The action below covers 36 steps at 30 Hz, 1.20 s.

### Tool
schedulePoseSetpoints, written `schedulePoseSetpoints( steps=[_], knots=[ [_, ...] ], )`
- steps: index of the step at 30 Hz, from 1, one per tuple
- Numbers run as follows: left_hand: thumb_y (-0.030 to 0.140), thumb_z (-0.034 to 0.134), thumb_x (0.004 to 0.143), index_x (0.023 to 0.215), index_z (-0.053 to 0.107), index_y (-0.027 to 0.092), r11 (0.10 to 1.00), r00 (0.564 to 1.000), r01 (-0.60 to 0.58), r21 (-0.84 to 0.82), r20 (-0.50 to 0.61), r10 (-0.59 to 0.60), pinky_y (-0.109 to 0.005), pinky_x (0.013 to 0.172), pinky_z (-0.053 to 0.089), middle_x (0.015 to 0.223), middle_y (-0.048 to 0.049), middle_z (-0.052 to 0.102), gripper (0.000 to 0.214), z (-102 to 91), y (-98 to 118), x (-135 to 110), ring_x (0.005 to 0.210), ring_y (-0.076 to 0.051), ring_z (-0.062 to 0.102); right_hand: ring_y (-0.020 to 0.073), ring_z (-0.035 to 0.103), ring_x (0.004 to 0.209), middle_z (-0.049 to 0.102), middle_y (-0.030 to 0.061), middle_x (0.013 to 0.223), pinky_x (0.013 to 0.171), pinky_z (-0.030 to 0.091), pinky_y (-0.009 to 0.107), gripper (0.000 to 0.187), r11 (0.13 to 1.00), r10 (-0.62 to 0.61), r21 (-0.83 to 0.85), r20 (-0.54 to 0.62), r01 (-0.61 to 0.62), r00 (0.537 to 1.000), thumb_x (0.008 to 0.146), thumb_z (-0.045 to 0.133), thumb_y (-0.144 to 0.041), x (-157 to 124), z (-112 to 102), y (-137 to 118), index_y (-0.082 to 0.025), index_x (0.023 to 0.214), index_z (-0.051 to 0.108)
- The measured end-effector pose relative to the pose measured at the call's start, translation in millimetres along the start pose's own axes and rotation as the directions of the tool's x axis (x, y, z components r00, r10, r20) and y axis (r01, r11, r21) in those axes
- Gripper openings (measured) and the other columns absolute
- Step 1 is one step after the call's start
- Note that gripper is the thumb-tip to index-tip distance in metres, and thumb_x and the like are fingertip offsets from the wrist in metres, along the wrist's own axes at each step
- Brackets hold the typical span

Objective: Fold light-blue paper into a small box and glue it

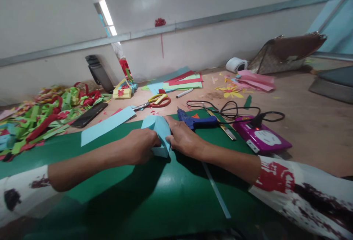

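Folded blue paper (159,131) pinched between both hands.

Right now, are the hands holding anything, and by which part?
Yes, both hold a folded light-blue paper. The left hand grips its lower left edge and the right hand holds its right side, just above the green sheet.

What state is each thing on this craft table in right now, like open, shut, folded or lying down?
blue paper, folded, held between left hand and right hand
scissors, shut, lying flat
glue gun, lying down on the green sheet
phone, screen dark, lying flat
handbag, tipped over
purple box, closed, cable leading onto it
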<state>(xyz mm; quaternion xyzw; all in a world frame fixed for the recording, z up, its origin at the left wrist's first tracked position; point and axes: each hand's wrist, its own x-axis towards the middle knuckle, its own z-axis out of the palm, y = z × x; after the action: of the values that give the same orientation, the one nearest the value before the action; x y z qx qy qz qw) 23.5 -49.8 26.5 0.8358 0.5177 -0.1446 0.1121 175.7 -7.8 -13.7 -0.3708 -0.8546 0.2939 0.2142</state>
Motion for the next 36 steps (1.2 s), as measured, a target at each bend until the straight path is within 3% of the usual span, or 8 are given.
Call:
schedulePoseSetpoints(
  steps=[9, 13, 20, 27, 29, 32, 34, 36],
  knots=[
    [0.002, 0.050, 0.060, 0.067, 0.062, 0.018, 0.975, 0.997, 0.063, 0.214, 0.035, -0.072, -0.027, 0.056, 0.033, 0.069, -0.0055, 0.064, 0.021, -7.6, 3, -10, 0.066, -0.021, 0.059, 0.0145, 0.054, 0.062, 0.060, 0.0041, 0.072, 0.059, 0.040, 0.025, 0.042, 1.000, -0.003, 0.019, -0.022, 0.003, 1.000, 0.066, 0.050, -0.003, 0, 1, 1, -0.012, 0.107, 0.047],
    [0.006, 0.047, 0.070, 0.069, 0.063, 0.016, 0.962, 0.996, 0.070, 0.266, 0.030, -0.080, -0.032, 0.063, 0.037, 0.072, -0.0083, 0.067, 0.019, -1.9, 3, -14, 0.071, -0.023, 0.061, 0.0143, 0.052, 0.063, 0.057, 0.0022, 0.070, 0.061, 0.039, 0.025, 0.047, 0.999, -0.023, 0.028, -0.078, 0.025, 0.997, 0.066, 0.050, -0.004, 0, 2, 2, -0.011, 0.112, 0.047],
    [0.032, 0.052, 0.084, 0.080, 0.060, 0.017, 0.991, 0.979, 0.068, 0.117, -0.198, -0.043, -0.034, 0.068, 0.038, 0.077, -0.0054, 0.066, 0.017, 12.6, 13, -21, 0.072, -0.022, 0.061, 0.0109, 0.047, 0.058, 0.047, -0.0052, 0.061, 0.061, 0.038, 0.023, 0.058, 0.994, -0.036, 0.089, -0.230, 0.058, 0.973, 0.070, 0.047, -0.004, 0, 1, -1, -0.012, 0.127, 0.040],
    [0.015, 0.046, 0.085, 0.084, 0.055, 0.019, 0.994, 0.935, -0.015, 0.104, -0.350, 0.051, -0.032, 0.061, 0.033, 0.069, -0.0009, 0.064, 0.010, 25.1, 16, -20, 0.062, -0.018, 0.058, 0.0088, 0.047, 0.054, 0.051, -0.0064, 0.061, 0.053, 0.038, 0.021, 0.052, 0.942, 0.002, 0.327, -0.220, 0.073, 0.975, 0.075, 0.049, -0.012, 0, -3, 1, -0.015, 0.126, 0.041],
    [0.012, 0.046, 0.084, 0.083, 0.055, 0.019, 0.992, 0.923, -0.026, 0.125, -0.377, 0.072, -0.032, 0.060, 0.031, 0.068, -0.0009, 0.063, 0.012, 28.6, 13, -20, 0.060, -0.017, 0.056, 0.0085, 0.046, 0.053, 0.052, -0.0060, 0.062, 0.051, 0.037, 0.021, 0.043, 0.929, 0.029, 0.368, -0.149, 0.028, 0.988, 0.075, 0.051, -0.015, 0, -5, 2, -0.015, 0.117, 0.048],
    [0.010, 0.047, 0.082, 0.081, 0.056, 0.019, 0.988, 0.901, -0.052, 0.145, -0.419, 0.109, -0.032, 0.060, 0.030, 0.065, -0.0006, 0.062, 0.013, 31.6, 11, -20, 0.057, -0.016, 0.054, 0.0068, 0.037, 0.050, 0.043, -0.0066, 0.055, 0.046, 0.029, 0.020, 0.006, 0.942, 0.018, 0.336, -0.035, -0.005, 0.999, 0.075, 0.051, -0.019, -1, -6, 1, -0.016, 0.073, 0.056],
    [0.017, 0.053, 0.082, 0.081, 0.057, 0.019, 0.990, 0.865, -0.097, 0.107, -0.483, 0.137, -0.032, 0.061, 0.032, 0.065, -0.0001, 0.061, 0.005, 29.6, 9, -24, 0.058, -0.016, 0.053, 0.0061, 0.030, 0.049, 0.032, -0.0070, 0.051, 0.044, 0.024, 0.020, 0.023, 0.950, 0.025, 0.312, -0.004, -0.023, 1.000, 0.075, 0.050, -0.019, -2, -6, -1, -0.017, 0.053, 0.043],
    [0.029, 0.060, 0.080, 0.085, 0.060, 0.020, 0.984, 0.764, -0.175, 0.035, -0.625, 0.158, -0.032, 0.065, 0.035, 0.069, -0.0002, 0.062, 0.011, 23.4, 5, -32, 0.064, -0.016, 0.055, 0.0059, 0.028, 0.048, 0.030, -0.0071, 0.051, 0.044, 0.022, 0.020, 0.025, 0.934, 0.073, 0.350, 0.012, -0.073, 0.997, 0.075, 0.050, -0.020, -2, -7, -2, -0.017, 0.052, 0.039]
  ],
)
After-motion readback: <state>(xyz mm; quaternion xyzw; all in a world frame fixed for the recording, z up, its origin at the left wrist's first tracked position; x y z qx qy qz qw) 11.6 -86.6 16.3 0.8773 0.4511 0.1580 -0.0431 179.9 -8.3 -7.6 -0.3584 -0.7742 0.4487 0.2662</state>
